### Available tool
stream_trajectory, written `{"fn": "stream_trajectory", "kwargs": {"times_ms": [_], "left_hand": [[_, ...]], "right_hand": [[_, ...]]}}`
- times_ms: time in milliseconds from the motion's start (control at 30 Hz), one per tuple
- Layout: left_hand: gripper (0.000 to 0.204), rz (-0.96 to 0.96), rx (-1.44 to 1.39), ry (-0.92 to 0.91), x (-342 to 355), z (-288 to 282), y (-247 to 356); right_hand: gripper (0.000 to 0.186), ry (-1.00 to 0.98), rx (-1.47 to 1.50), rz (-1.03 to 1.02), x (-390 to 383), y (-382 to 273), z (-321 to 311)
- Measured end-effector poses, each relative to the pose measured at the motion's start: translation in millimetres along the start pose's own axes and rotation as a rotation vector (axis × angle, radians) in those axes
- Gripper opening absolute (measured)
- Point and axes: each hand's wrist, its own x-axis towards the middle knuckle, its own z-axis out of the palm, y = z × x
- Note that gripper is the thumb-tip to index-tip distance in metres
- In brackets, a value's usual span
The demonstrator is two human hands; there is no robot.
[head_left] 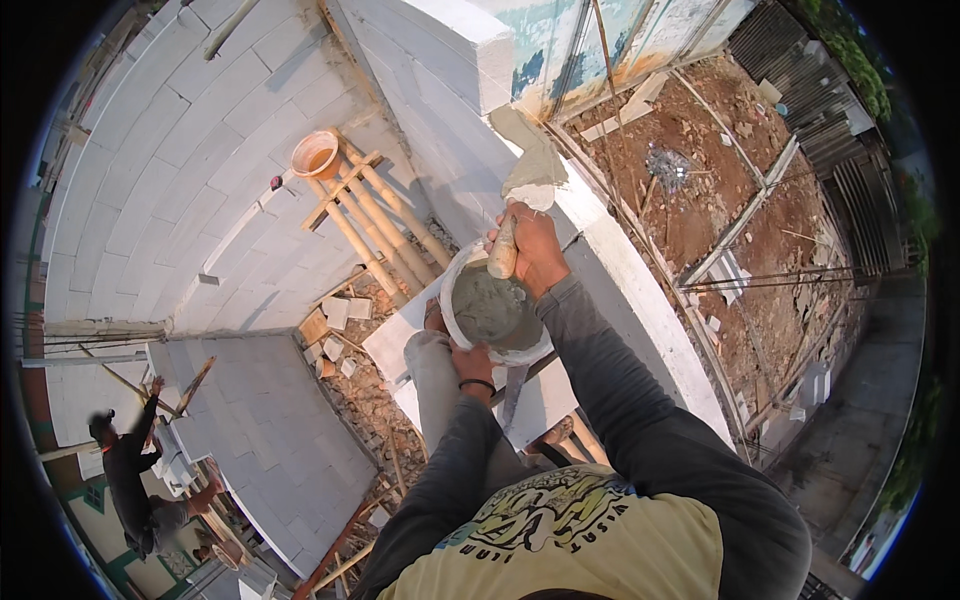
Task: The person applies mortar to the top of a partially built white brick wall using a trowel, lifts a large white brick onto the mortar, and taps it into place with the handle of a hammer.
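My right hand (535, 245) is closed round the pale, worn handle of a trowel (503, 252), above the far rim of a round bucket. Beyond my knuckles the trowel's blade reaches the wall top, where wet grey mortar (535, 160) lies spread; blade and mortar are hard to tell apart. The white-rimmed bucket (455, 325) holds thick grey mortar. My left hand (473, 362), with a black band at the wrist, grips the bucket's near rim; some of its fingers are hidden. The bucket is close to the white block wall (640, 305).
An orange bucket (316, 155) stands on bamboo poles (385, 225) at the left. Rubble and broken blocks (345, 310) lie below. Right of the wall is a lower dirt plot (740, 180) with concrete strips. At the lower left a co-worker (130, 480) in black reaches up beside another block wall.
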Motion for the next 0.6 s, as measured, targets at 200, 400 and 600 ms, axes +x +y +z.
{"fn": "stream_trajectory", "kwargs": {"times_ms": [200,400,600], "left_hand": [[0.060,0.048,0.086,-0.005,-33.3,-3.6,15.8],[0.058,0.419,0.405,-0.106,-109.0,18.2,36.1],[0.061,0.519,0.609,-0.157,-180.9,27.7,48.2]], "right_hand": [[0.025,-0.108,-0.539,0.106,-141.2,-17.0,-131.0],[0.026,-0.455,-1.989,-0.359,-164.4,1.5,-248.9],[0.023,-0.721,-1.896,-0.421,-190.7,44.8,-234.4]]}}
